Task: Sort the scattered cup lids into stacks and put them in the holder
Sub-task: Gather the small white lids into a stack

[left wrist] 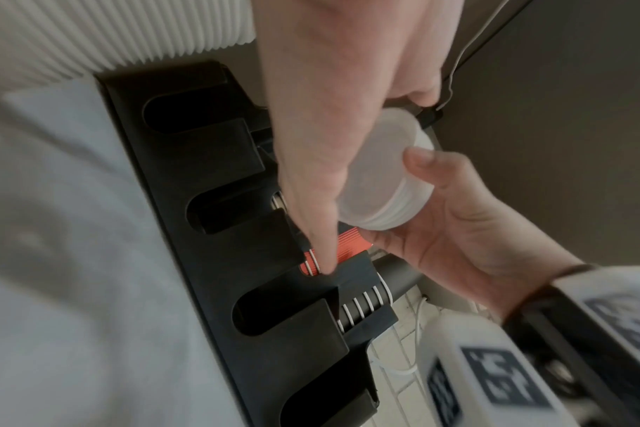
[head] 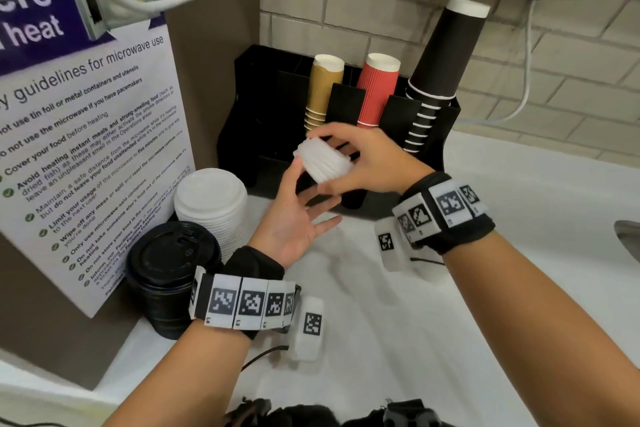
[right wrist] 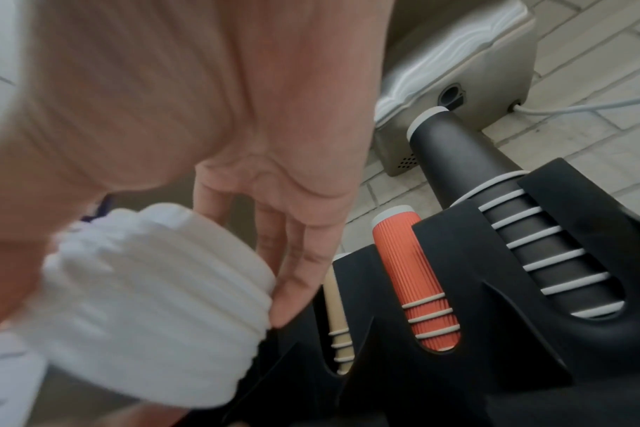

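the right hand (head: 363, 159) grips the small stack of clear lids (head: 323, 161) — axis tilted, lying sideways — just before the black holder (head: 270, 94) (left hand (head: 294, 215) open underneath, nearer the person).

So that's 3 lid stacks (head: 323, 160) (head: 211, 204) (head: 169, 263), 3 cup stacks (head: 322, 90) (head: 377, 90) (head: 440, 73), 1 holder (head: 263, 107), 2 hands (head: 294, 218) (head: 374, 159).

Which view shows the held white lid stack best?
Head view: the held lid stack shows whole, with the right hand holding it. Left wrist shows its flat end face; right wrist shows it close but blurred.
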`<state>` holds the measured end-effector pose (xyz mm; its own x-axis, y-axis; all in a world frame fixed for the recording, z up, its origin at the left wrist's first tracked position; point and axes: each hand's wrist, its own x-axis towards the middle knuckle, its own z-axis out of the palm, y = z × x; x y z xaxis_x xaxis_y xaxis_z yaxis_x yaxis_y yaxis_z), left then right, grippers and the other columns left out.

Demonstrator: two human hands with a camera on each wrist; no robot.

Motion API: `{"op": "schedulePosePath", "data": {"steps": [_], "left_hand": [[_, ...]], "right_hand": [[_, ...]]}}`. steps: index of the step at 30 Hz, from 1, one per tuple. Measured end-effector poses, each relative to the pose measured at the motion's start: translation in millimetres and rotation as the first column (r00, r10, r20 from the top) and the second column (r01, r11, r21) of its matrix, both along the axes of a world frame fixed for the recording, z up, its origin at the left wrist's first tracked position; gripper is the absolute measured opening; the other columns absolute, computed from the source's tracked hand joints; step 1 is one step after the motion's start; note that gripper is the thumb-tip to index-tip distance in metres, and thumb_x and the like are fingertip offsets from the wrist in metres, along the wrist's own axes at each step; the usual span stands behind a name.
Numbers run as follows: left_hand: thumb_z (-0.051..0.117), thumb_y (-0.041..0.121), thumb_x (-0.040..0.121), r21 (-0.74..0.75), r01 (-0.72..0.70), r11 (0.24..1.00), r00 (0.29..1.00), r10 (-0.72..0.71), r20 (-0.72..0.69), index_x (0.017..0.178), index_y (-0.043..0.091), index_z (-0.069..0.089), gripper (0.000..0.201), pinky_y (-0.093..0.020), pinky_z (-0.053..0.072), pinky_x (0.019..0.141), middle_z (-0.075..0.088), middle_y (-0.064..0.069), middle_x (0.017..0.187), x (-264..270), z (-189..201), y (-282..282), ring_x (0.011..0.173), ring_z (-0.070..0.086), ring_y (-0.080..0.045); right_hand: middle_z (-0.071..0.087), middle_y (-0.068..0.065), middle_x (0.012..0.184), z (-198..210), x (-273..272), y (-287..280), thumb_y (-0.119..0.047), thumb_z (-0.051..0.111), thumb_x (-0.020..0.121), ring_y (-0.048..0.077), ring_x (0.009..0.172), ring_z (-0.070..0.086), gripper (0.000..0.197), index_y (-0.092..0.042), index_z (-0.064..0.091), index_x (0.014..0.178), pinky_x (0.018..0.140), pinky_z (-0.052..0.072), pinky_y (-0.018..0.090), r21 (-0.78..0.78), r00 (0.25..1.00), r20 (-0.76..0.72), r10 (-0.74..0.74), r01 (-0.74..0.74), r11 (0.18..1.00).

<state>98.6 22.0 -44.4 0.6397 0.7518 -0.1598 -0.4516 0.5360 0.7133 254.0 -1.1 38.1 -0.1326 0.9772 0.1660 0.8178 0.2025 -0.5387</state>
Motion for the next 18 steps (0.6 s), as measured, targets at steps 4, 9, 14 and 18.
{"op": "schedulePosePath", "data": {"steps": [4, 9, 14, 18], "left_hand": [[0.056, 0.041, 0.093, -0.081, -0.108, 0.991, 0.993, 0.104, -0.054, 0.117, 0.018, 0.06, 0.033, -0.038, 0.057, 0.082, 0.062, -0.006, 0.113, -9, -13, 3, 0.096, 0.068, -0.024], [0.057, 0.027, 0.095, -0.111, -0.13, 0.985, 0.988, 0.119, -0.096, 0.103, 0.016, 0.065, 0.016, -0.03, 0.056, 0.073, 0.063, -0.003, 0.092, -16, -21, 3, 0.076, 0.066, -0.017], [0.056, 0.025, 0.095, -0.118, -0.148, 0.982, 0.983, 0.132, -0.128, 0.102, 0.016, 0.065, 0.014, -0.029, 0.054, 0.069, 0.062, -0.002, 0.088, -17, -26, 2, 0.071, 0.065, -0.016], [0.058, 0.025, 0.094, -0.103, -0.151, 0.983, 0.981, 0.136, -0.138, 0.101, 0.017, 0.067, 0.014, -0.029, 0.055, 0.069, 0.065, -0.002, 0.088, -17, -29, 1, 0.07, 0.066, -0.016]], "right_hand": [[0.055, -0.007, 0.118, 4, 17, 42, -0.027, 0.084, 0.069, 0.014, 0.112, 0.053, 0.077, -0.023, 0.048, 0.136, 0.094, 0.043, 0.026, 0.07, 0.981, -0.005, -0.195, 0.194, 0.978], [0.054, 0.009, 0.112, -22, 5, 81, -0.026, 0.084, 0.066, 0.028, 0.105, 0.052, 0.081, -0.015, 0.035, 0.13, 0.081, 0.044, 0.035, -0.019, 0.941, 0.218, -0.26, 0.271, 0.963], [0.052, 0.011, 0.124, -45, -15, 101, -0.035, 0.082, 0.064, 0.032, 0.116, 0.044, 0.079, -0.011, 0.038, 0.126, 0.094, 0.039, 0.043, -0.001, 0.777, 0.576, -0.256, 0.314, 0.949], [0.06, 0.007, 0.116, -63, -26, 115, -0.034, 0.081, 0.065, 0.031, 0.121, 0.042, 0.081, -0.009, 0.036, 0.128, 0.094, 0.036, 0.04, -0.087, 0.67, 0.72, -0.18, 0.344, 0.935]]}}
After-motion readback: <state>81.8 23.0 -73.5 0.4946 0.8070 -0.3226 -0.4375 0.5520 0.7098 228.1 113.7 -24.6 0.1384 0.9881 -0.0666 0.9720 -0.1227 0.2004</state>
